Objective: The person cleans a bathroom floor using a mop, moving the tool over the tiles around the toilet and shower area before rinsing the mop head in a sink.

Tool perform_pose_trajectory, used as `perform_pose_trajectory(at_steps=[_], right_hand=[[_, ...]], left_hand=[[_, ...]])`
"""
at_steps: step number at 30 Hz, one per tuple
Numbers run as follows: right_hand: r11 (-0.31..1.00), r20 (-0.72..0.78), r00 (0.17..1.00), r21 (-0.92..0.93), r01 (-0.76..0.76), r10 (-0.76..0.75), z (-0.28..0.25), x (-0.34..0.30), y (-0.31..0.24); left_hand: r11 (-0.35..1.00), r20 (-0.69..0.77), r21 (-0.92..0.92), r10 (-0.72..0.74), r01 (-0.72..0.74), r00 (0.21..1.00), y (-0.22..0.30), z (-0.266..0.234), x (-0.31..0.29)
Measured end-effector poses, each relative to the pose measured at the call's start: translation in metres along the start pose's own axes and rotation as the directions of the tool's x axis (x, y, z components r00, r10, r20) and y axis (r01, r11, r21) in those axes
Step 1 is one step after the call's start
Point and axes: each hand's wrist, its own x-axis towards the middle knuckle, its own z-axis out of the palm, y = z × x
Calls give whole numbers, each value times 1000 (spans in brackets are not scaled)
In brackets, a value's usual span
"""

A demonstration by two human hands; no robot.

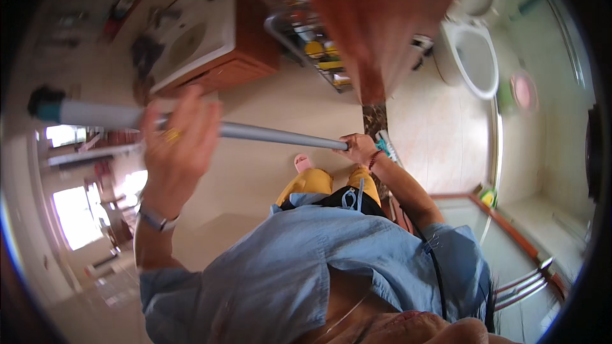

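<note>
A long pole (274,135) runs across in front of me, with a grey shaft, a thicker whitish sleeve on the left and a teal and black end at the far left. My left hand (175,153), blurred by motion, is closed over the pole where sleeve and shaft meet; it has a ring and a wristband. My right hand (361,150), with a red bracelet at the wrist, grips the shaft at its right end. Just beyond that hand is a teal and white piece (386,145); whether it joins the pole is hidden.
A washbasin (223,28) on a brown cabinet stands ahead left. A wire rack (319,51) with yellow items is beside a brown door (376,19). To the right are a white toilet (477,57) and a glass panel (503,242) with a brown frame. A dark stone threshold (375,116) crosses the floor.
</note>
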Motion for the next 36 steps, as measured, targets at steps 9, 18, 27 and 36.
perform_pose_trajectory(at_steps=[9,18,27,36], right_hand=[[901,97,903,-81,427,-419,48,109,-216],[871,101,868,-25,491,-486,162,205,-261],[802,199,856,-298,517,-478,128,267,-404],[578,384,729,-446,684,-567,97,369,-486]], left_hand=[[939,-10,185,-293,290,956,-108,-11,-180],[710,0,501,-572,496,820,-222,18,-399],[614,260,474,-782,631,566,-315,121,-567],[-293,934,-311,81,904,348,-337,271,-536]])
